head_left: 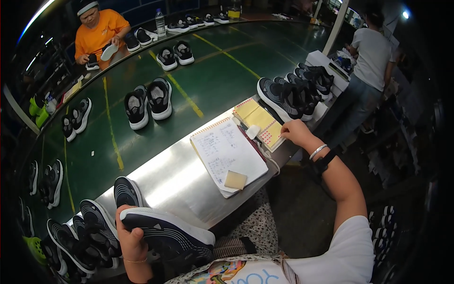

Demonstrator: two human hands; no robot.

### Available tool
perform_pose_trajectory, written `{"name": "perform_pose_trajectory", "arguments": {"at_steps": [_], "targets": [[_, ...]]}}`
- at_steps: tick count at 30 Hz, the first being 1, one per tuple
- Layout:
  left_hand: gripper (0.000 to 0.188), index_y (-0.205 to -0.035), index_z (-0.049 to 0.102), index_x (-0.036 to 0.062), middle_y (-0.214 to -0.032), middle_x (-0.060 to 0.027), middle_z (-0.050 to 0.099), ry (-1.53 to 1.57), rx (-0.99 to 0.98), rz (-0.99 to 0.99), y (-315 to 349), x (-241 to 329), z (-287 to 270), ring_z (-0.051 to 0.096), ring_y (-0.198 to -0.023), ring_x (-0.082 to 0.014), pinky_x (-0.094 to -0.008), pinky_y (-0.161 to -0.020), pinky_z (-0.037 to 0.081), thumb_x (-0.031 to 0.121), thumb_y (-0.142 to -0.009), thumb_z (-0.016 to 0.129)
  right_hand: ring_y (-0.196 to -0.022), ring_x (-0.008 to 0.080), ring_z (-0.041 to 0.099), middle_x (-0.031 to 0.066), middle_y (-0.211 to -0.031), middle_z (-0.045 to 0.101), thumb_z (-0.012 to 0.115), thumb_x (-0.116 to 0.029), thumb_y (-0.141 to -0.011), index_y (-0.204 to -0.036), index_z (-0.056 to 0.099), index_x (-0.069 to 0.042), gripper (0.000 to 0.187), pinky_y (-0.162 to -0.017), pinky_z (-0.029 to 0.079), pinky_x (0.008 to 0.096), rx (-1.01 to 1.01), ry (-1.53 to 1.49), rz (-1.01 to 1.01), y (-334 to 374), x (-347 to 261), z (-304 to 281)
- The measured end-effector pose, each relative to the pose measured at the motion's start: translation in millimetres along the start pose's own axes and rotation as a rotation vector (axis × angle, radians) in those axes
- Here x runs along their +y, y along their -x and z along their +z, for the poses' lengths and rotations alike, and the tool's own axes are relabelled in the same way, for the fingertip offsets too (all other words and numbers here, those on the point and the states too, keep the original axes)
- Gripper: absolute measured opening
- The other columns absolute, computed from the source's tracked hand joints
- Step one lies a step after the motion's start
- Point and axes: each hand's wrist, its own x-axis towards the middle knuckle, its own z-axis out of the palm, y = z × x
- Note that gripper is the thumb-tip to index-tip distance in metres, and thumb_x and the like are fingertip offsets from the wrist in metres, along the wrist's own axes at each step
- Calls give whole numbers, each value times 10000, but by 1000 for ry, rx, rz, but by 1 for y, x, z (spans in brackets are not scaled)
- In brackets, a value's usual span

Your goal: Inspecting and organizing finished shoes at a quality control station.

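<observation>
At the lower left, my left hand (130, 239) grips a black running shoe (172, 229) with pale wavy lines and a thick white sole. The shoe is tilted on its side in front of my body, its toe toward the left. My right hand (302, 134) is over the right end of the metal strip, its fingers pinched at the edge of a yellow sheet of small red stickers (269, 134). Whether a loose sticker is between those fingertips is too small to tell. A spiral notebook (229, 154) with handwriting lies between my hands, a beige block (235, 180) on its lower corner.
Several black shoes (87, 229) crowd the left end of the metal strip (163, 173); another row (288, 97) stands beyond my right hand. Pairs of shoes (149, 102) sit on the green belt (189, 94). A person in orange (101, 31) handles shoes across it; another (373, 57) stands at right.
</observation>
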Motion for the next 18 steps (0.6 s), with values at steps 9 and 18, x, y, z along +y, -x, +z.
{"name": "perform_pose_trajectory", "arguments": {"at_steps": [9,18], "targets": [[677,-1095,420,35,-925,-50,542,67,15,-16,3,5,-4,558,-858,-152,-262,-764,466,268,-596,813,-718,305,607,151,-724,618,663,-185,-650,-709,659,-40,157,-679,486,379,45,13,209,-8,-20,29],[555,-1142,415,62,-981,-39,531,187,-131,-85,-3,-2,-6,526,-917,-124,-262,-820,437,47,-684,728,-522,275,597,162,-534,574,597,-83,-665,-614,607,20,116,-541,473,363,247,159,136,-8,19,49]]}}
